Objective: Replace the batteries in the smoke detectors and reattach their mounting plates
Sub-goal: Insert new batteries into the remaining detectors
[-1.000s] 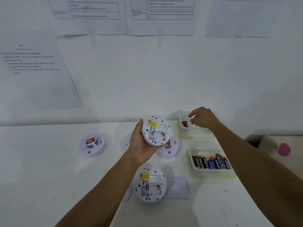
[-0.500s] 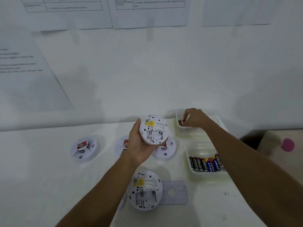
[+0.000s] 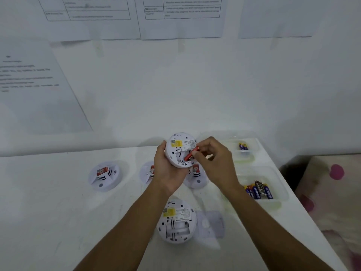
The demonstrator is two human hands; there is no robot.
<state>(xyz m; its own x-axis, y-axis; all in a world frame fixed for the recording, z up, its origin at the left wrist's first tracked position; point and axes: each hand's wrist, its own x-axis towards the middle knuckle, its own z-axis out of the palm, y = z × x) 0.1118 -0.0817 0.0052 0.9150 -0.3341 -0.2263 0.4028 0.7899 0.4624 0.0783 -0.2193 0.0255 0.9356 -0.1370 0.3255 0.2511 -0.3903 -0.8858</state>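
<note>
Above a white table (image 3: 58, 212), the left hand (image 3: 166, 173) cupped a round smoke detector (image 3: 180, 150) by its rim, back side up, fingers wrapped around its edge. The right hand (image 3: 213, 161) pinched a red battery (image 3: 190, 154) between its fingertips, the battery's end touching the open compartment. A second detector (image 3: 176, 220) lay back-up on the near side — a flat mounting plate (image 3: 210, 223) just to its right. Two clear trays (image 3: 279, 190) at right held more batteries (image 3: 257, 190).
</note>
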